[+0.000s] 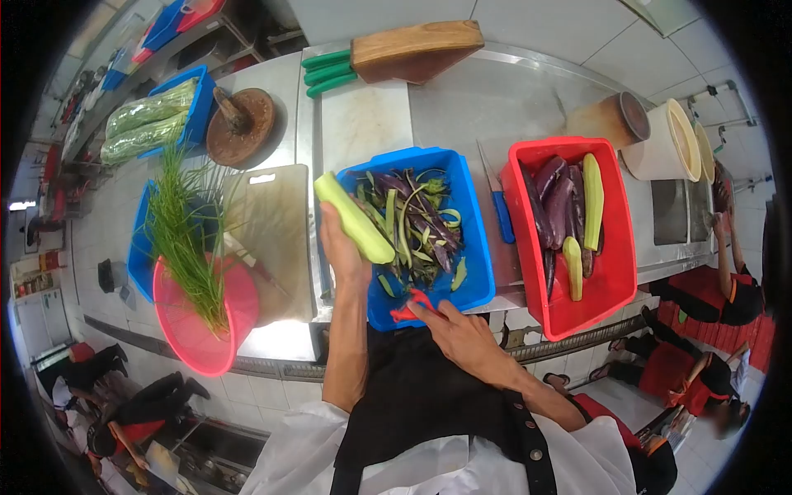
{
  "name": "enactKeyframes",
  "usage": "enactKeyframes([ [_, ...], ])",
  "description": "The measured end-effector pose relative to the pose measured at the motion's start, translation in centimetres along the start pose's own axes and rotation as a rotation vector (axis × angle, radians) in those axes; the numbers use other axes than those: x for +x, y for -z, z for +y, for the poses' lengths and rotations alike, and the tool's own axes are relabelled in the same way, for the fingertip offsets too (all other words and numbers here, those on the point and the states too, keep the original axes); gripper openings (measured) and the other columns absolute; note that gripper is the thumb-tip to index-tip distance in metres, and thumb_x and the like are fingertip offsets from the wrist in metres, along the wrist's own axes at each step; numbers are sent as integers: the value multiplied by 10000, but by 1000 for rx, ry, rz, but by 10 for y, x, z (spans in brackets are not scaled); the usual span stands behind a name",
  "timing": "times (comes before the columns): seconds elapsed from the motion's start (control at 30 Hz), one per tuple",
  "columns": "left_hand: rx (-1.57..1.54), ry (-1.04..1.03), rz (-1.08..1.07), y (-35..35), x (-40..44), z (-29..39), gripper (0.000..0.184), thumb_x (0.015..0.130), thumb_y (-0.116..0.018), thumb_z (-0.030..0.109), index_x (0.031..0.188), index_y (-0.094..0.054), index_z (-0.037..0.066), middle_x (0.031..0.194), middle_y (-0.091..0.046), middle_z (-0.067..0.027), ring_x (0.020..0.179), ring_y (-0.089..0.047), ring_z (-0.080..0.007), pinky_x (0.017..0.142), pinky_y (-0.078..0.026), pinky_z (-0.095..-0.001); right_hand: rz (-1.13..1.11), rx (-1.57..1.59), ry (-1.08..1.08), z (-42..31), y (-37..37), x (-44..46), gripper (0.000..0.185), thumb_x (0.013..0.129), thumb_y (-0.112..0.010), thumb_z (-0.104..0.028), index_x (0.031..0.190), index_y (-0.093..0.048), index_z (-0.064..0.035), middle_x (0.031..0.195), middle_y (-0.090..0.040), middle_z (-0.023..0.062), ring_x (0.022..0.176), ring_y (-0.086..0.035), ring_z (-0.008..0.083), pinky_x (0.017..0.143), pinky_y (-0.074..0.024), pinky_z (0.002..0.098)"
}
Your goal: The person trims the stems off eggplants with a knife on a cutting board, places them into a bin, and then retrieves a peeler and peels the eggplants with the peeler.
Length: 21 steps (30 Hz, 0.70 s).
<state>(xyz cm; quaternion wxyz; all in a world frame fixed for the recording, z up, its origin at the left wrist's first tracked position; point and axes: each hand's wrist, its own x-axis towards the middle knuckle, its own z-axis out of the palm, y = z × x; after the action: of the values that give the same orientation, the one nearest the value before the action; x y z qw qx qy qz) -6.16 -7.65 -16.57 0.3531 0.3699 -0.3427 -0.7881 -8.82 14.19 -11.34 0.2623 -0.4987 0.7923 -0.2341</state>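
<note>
My left hand (343,247) is wrapped round a peeled, pale green eggplant (356,221), tilted over the left side of a blue tub (480,247). In my right hand (466,338) is a red peeler (411,307), held near the tub's front rim and apart from the eggplant. Purple and green peelings (421,227) and stem pieces fill the tub's bottom. To the right, a red tub (569,323) holds several purple eggplants (559,202) and two pale peeled ones (591,206). The peeler's blade is hard to make out.
A blue-handled knife (502,216) lies between the tubs. On the left are a cutting board (289,239) with a knife, a pink basket (177,330), long green stalks (183,247) and a stone mortar (235,140). Behind sits a wooden block (417,49). Other people stand at both sides.
</note>
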Motion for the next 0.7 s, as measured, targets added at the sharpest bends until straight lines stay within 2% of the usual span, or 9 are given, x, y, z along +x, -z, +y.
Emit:
enactKeyframes([
  [0.1,-71,168,-92,-9,-14,2,493,1040,-374,482,1085,-564,29,880,-583,-49,763,-581,-150,690,-508,-310,48,47,-79,-9,20,7,498,910,-538,-14,1395,-503,-120,919,-524,169,770,-559,376,644,-466,430],
  [0.17,112,54,-155,-22,-26,-9,509,1049,-362,459,1133,-583,8,927,-641,-69,799,-623,-133,683,-526,-298,366,208,-33,-14,50,50,477,930,-524,-12,1395,-504,-113,913,-525,172,769,-559,362,657,-465,424],
  [0.23,153,71,-229,-25,-37,-9,408,1054,-430,343,1108,-608,-20,904,-651,-51,744,-597,-95,676,-500,-259,411,210,-55,-11,55,71,504,921,-529,-22,1412,-483,-130,951,-536,172,762,-587,377,631,-482,447],
  [0.37,197,31,-233,-20,-37,-18,395,1039,-479,341,1068,-632,-22,900,-661,-48,744,-591,-74,665,-489,-244,478,232,-42,-5,55,78,528,915,-532,-30,1428,-461,-135,964,-537,177,762,-609,391,617,-498,469],
  [0.47,284,-2,-240,-12,-29,-19,405,1030,-500,359,1018,-646,-19,866,-663,-46,713,-589,-81,621,-486,-249,398,254,-6,2,53,74,539,905,-541,-32,1427,-464,-141,948,-527,172,742,-609,392,631,-512,483],
  [0.5,199,19,-124,-14,-25,-15,413,1032,-493,363,1015,-644,-20,847,-660,-54,690,-593,-93,598,-487,-258,399,256,-3,2,49,67,539,905,-541,-32,1427,-464,-141,948,-527,172,742,-609,392,631,-512,483],
  [0.57,203,8,14,-7,-15,-2,453,1040,-456,387,1053,-627,-32,817,-653,-92,649,-614,-140,569,-501,-279,146,84,-15,-7,30,30,549,888,-545,15,1414,-489,-134,913,-519,152,736,-581,343,612,-487,441],
  [0.63,-61,-52,-1,-6,-6,-1,476,1037,-437,424,1101,-587,-23,842,-636,-101,714,-623,-182,638,-529,-313,41,-4,-1,5,12,-1,563,879,-554,-5,1419,-480,-147,937,-524,147,711,-594,362,592,-512,450],
  [0.7,17,-48,-87,-10,-9,2,490,1051,-393,414,1170,-571,-27,890,-641,-106,776,-626,-193,709,-541,-327,-68,-76,-6,4,14,-1,577,870,-564,-25,1423,-472,-160,962,-529,141,686,-607,381,571,-537,459],
])
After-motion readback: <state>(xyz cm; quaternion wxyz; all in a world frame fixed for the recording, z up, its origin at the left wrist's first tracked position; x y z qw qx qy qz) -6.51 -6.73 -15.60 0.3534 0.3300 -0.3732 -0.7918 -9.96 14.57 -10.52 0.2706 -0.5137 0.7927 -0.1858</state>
